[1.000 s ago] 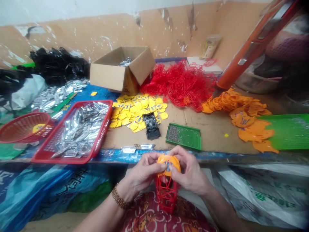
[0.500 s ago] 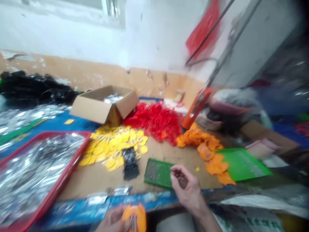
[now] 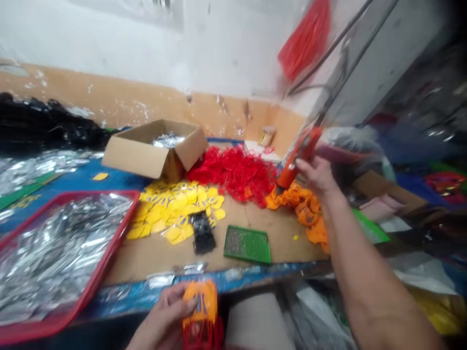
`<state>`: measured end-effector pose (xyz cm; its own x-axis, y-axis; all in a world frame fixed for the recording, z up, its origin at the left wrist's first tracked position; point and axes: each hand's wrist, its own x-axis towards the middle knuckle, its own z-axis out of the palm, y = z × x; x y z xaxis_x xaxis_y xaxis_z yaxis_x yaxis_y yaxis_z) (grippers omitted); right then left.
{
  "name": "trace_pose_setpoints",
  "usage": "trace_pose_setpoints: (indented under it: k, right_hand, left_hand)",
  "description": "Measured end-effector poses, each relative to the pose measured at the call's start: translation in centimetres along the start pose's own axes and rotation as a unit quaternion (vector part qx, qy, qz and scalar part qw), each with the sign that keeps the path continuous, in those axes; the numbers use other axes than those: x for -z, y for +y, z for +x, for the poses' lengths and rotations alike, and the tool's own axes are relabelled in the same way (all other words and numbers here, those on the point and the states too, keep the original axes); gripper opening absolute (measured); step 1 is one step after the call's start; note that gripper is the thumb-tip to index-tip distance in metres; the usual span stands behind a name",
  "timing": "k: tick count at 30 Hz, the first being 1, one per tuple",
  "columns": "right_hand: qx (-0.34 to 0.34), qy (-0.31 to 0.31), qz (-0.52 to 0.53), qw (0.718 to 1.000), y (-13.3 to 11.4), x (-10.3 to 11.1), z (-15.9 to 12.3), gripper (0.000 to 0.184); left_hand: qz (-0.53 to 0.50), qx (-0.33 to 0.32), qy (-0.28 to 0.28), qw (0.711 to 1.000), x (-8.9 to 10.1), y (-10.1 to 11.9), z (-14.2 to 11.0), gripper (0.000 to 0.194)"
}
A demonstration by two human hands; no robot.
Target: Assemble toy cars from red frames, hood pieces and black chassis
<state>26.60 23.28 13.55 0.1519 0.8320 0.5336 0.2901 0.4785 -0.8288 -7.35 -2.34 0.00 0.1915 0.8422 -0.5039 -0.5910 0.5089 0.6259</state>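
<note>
In the left hand (image 3: 167, 313) sits an orange-and-red piece (image 3: 200, 311).

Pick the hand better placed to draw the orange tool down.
Right, most likely: the right hand is up at the orange tool, its exact grip unclear. The left hand is lower and busy, holding the orange cover and red frame.

Orange shell (image 3: 206, 297) and red frame (image 3: 214, 334) look plastic; the box (image 3: 134, 156), matt cardboard.
</note>
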Motion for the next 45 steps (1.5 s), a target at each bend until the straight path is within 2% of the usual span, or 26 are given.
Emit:
trace_pose_setpoints:
  k: [2,3,5,7,8,9,11,12,14,17,22,27,33,42,45]
  right_hand:
    - [-0.007,0.018,0.017,1.000,0.3,-0.6,-0.5,0.040]
    - [0.022,0.061,0.025,0.998,0.2,-0.8,-1.0,0.040]
    - [0.036,0.076,0.047,0.995,-0.6,-0.9,-2.4,0.037]
    - [0.054,0.012,0.113,0.992,-2.1,-0.8,-3.9,0.022]
    - [0.042,-0.048,0.147,0.987,-3.0,-0.8,-4.6,0.017]
    - [0.015,-0.115,0.173,0.978,-3.9,-0.9,-5.2,0.016]
    - [-0.048,-0.238,0.195,0.950,-5.4,-1.3,-6.2,0.028]
    - [-0.066,-0.265,0.205,0.940,-5.9,-1.7,-6.6,0.032]
    - [-0.089,-0.275,0.240,0.927,-6.1,-2.6,-7.4,0.034]
    - [-0.108,-0.234,0.284,0.924,-4.9,-3.9,-9.0,0.038]
    - [-0.074,-0.136,0.272,0.950,-2.3,-5.1,-11.6,0.037]
    - [-0.071,-0.072,0.269,0.958,-2.0,-6.0,-12.0,0.038]
    - [-0.107,-0.059,0.244,0.962,-2.9,-7.3,-11.7,0.045]
    - [-0.103,-0.083,0.186,0.974,-1.6,-8.3,-11.8,0.045]
    - [-0.102,-0.080,0.204,0.970,-1.4,-8.5,-11.8,0.046]
  left_hand:
    - [0.001,-0.003,0.012,1.000,0.8,0.3,-0.6,0.036]
    - [-0.001,-0.004,0.024,1.000,1.2,0.3,-0.8,0.036]
    - [-0.005,0.002,0.039,0.999,1.6,0.4,-1.0,0.035]
    - [-0.006,0.012,0.038,0.999,1.4,0.3,-1.0,0.035]
    - [-0.004,0.017,0.033,0.999,1.1,0.2,-0.8,0.036]
    - [-0.001,0.021,0.027,0.999,0.6,0.1,-0.6,0.036]
    - [0.000,0.028,0.014,1.000,-0.6,0.0,0.0,0.034]
    - [-0.002,0.032,0.008,0.999,-1.2,-0.1,0.4,0.032]
    - [-0.004,0.045,-0.002,0.999,-2.3,-0.2,1.1,0.031]
    - [0.005,0.066,-0.004,0.998,-3.5,-0.5,2.1,0.030]
    - [0.022,0.078,-0.009,0.997,-5.1,-1.0,3.6,0.030]
    - [0.025,0.070,0.008,0.997,-6.5,-1.2,4.9,0.028]
    - [0.030,0.094,0.022,0.995,-6.8,-1.2,5.3,0.033]
    - [-0.017,0.092,0.035,0.995,-6.7,-1.2,5.1,0.031]
    - [-0.017,0.100,0.038,0.994,-6.6,-1.2,5.0,0.033]
